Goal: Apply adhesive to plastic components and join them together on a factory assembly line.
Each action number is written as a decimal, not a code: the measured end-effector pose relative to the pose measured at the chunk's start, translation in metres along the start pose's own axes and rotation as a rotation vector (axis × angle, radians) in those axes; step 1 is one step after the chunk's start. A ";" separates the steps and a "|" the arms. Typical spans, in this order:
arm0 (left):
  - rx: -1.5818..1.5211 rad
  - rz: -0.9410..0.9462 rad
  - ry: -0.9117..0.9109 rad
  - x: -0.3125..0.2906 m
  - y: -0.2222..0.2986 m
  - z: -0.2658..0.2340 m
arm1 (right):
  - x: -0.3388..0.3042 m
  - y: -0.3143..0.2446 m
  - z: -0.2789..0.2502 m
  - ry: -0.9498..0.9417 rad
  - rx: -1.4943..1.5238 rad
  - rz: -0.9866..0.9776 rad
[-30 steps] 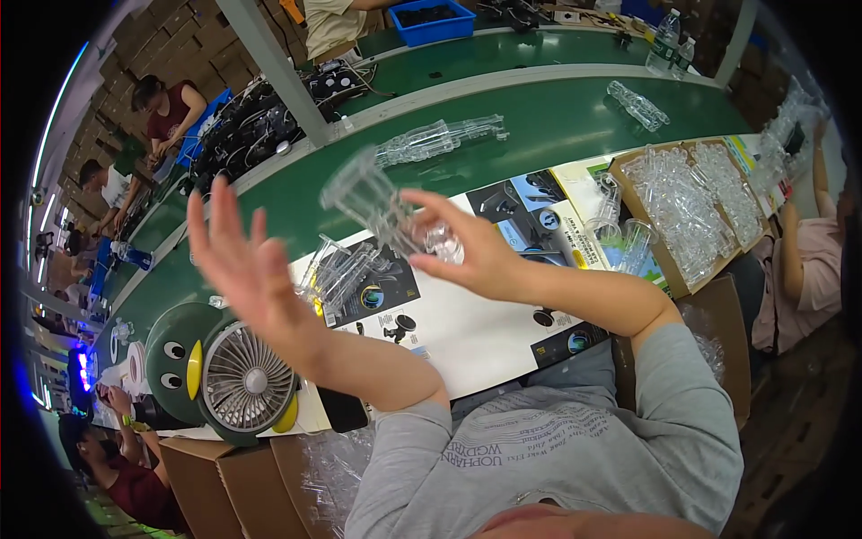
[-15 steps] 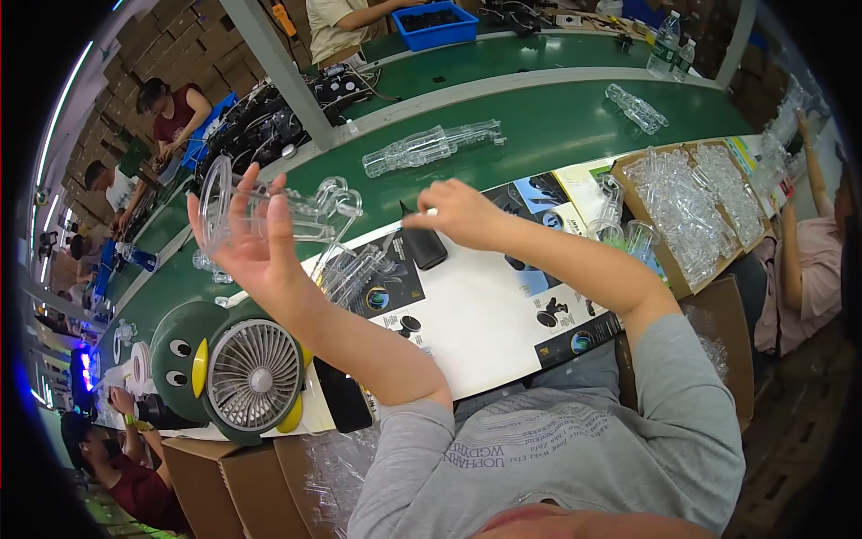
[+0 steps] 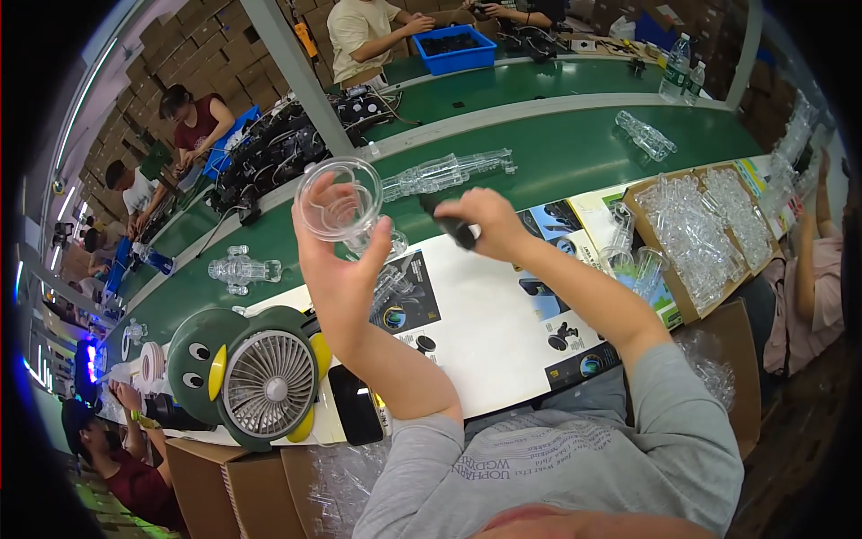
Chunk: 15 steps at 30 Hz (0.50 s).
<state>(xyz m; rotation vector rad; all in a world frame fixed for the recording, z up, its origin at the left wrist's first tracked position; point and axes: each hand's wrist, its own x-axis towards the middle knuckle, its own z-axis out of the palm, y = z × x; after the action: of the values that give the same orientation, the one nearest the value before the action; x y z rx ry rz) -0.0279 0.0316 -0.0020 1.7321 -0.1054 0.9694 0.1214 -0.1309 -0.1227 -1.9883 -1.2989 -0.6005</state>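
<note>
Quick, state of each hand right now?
Left hand: holding a clear plastic part.
Right hand: closed on a black object, exact kind unclear.

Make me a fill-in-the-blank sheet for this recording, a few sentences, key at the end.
With the left hand holding a clear round-rimmed part, a black object is in the ____ hand.
The desk fan has a ____ beak.
The bin of black pieces is ____.
At upper right, ____ bottles stand together.
Missing words: right; yellow; blue; two.
</note>
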 end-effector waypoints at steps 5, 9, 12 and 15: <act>-0.043 0.032 -0.010 0.000 0.002 0.014 | 0.031 -0.038 -0.053 0.690 0.873 0.203; 0.084 -0.058 -0.077 0.001 0.008 0.027 | 0.033 -0.040 -0.089 0.855 1.442 0.179; 0.120 -0.031 -0.106 0.003 -0.001 0.035 | 0.025 -0.038 -0.105 0.874 1.568 0.210; 0.126 -0.070 -0.125 0.005 -0.007 0.043 | 0.016 -0.043 -0.119 0.885 1.573 0.302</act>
<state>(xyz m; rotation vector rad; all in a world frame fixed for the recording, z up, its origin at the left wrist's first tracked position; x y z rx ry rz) 0.0024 0.0005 -0.0073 1.9000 -0.0655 0.8315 0.0867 -0.1987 -0.0198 -0.4302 -0.4709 -0.0996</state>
